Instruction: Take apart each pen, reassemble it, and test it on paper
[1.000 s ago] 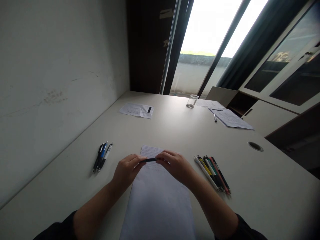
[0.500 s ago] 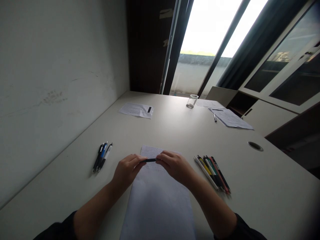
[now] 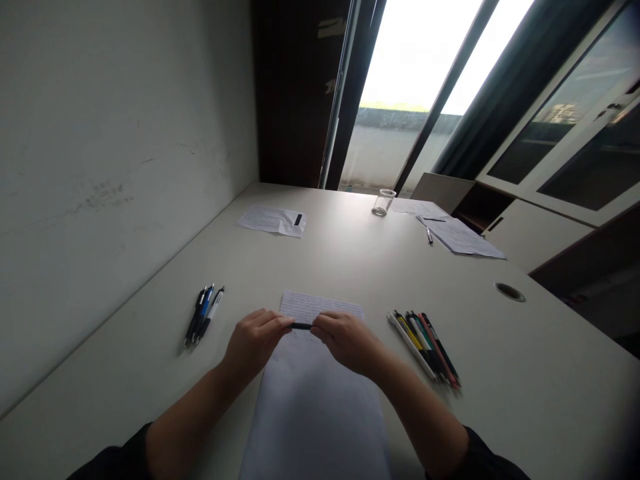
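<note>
Between my two hands a dark pen point(image 3: 301, 326) is held level, one end in each. My left hand point(image 3: 254, 340) pinches its left end, and my right hand point(image 3: 345, 339) pinches its right end; the fingers hide both tips. Below the pen lies a long sheet of paper point(image 3: 315, 407), with rows of writing near its far edge. Left of my left hand three pens point(image 3: 204, 315) lie side by side. To the right of my right hand is a group of several pens point(image 3: 425, 348) in white, yellow, green, red and black.
A crumpled written sheet point(image 3: 273, 221) lies at the far left of the white table point(image 3: 345, 260). Toward the back stands a clear glass point(image 3: 383, 203). A stack of papers point(image 3: 463, 237) with a single pen point(image 3: 429, 235) is at the far right, near a round cable hole point(image 3: 510, 292).
Both hands have lowered the pen slightly, toward me. The rest of the table looks the same.
</note>
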Available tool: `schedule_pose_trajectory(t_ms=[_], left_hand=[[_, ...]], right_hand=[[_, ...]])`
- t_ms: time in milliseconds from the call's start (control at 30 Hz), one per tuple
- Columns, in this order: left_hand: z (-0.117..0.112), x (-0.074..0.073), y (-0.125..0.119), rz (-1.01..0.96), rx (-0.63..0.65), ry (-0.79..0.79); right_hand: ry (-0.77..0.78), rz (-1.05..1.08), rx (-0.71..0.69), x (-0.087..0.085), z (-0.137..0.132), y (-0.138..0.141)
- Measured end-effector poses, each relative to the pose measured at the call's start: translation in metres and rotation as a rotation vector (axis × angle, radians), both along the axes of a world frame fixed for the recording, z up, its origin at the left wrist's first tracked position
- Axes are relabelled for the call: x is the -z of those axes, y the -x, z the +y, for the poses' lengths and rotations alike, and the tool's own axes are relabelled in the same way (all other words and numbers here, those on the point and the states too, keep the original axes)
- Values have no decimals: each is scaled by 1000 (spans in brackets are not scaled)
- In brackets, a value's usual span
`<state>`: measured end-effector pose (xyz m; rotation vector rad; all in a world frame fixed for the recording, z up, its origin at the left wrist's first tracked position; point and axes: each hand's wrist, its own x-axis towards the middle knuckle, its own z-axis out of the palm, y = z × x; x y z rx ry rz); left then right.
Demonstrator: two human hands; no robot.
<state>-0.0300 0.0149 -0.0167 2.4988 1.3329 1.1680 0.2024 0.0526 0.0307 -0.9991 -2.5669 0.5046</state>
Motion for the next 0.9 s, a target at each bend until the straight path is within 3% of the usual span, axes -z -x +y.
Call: schedule_pose_trajectory(t_ms=[333, 700, 900], left_hand=[[2, -1, -1, 65, 5, -91], [1, -4, -1, -15, 17, -33], [0, -9, -1, -353, -68, 169]], right_hand=[[768, 291, 81, 9, 2, -1], [767, 351, 49, 4, 4, -6], [878, 528, 93, 5, 11, -12]])
